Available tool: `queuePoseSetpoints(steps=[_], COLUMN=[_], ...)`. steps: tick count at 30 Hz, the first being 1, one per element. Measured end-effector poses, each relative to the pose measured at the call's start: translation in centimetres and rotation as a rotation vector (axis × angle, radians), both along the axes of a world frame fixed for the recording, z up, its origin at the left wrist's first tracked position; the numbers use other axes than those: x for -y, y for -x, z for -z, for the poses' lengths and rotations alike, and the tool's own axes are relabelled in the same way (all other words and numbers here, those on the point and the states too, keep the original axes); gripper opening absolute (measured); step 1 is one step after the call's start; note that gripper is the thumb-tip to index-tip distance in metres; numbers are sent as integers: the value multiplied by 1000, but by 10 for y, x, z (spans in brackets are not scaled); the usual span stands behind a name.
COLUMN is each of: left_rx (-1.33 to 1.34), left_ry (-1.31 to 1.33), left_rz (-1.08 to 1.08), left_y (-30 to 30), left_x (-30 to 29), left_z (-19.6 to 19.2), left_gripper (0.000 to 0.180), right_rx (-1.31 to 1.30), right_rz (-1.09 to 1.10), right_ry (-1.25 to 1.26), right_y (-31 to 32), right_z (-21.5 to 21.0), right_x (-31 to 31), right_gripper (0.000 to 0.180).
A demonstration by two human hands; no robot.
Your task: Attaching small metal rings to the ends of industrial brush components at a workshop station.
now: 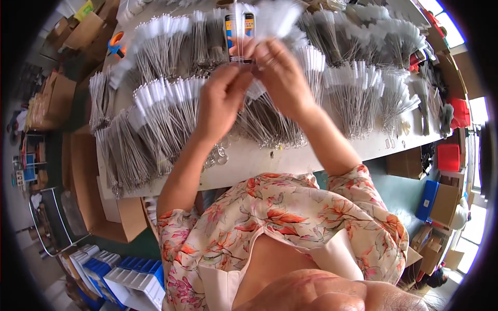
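My two hands meet over the middle of the table, fingers closed. My left hand (pixel 223 98) pinches near the lower end of a thin white-bristled brush, whose pale streak crosses a phone-like device (pixel 226 36) with a bright screen. My right hand (pixel 282 75) is curled beside it, smeared by motion. Blurred white brush heads (pixel 277 20) fan out above my right fingers and appear held there. A small dark bit shows between the fingertips; its kind is unclear. Bundles of wire-handled brushes (pixel 171 103) lie just left of my hands, and more bundles (pixel 358 96) lie to the right.
The white table (pixel 249 168) carries several rows of brush bundles. Metal rings (pixel 218 155) lie near its front edge. An orange tape roll (pixel 116 42) sits at the far left. Cardboard boxes (pixel 124 223) and blue and white bins (pixel 137 282) stand at lower left; a red bin (pixel 448 157) is at right.
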State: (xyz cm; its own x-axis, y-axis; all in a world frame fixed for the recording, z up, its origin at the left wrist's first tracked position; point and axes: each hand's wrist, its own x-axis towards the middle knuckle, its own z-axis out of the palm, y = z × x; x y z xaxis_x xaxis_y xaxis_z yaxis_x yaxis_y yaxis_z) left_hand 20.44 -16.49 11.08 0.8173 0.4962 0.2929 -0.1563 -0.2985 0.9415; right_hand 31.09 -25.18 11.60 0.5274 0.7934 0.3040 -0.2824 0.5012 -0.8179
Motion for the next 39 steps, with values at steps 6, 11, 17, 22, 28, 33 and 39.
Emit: queuePoseSetpoints(steps=[6, 11, 17, 22, 28, 33, 39], left_rx=[24, 321, 187, 168, 433, 346, 375], left_ry=[-353, 36, 151, 200, 28, -403, -698], left_rz=[-172, -319, -294, -240, -283, -280, -309], left_y=[51, 93, 116, 106, 89, 76, 62], left_x=[-13, -32, -30, -31, -24, -3, 7], left_z=[31, 25, 35, 37, 39, 30, 40], left_gripper=[9, 10, 13, 13, 10, 17, 24], right_rx=[763, 2022, 2317, 2370, 1377, 629, -673], right_rz=[96, 478, 136, 107, 391, -209, -229], right_ry=[104, 458, 676, 807, 766, 396, -1], right_y=[27, -93, -137, -141, -96, 21, 64], right_z=[9, 41, 44, 37, 2, 13, 22], right_x=[-4, -35, -64, -62, -17, 5, -15], right_gripper=[33, 23, 49, 53, 26, 32, 17])
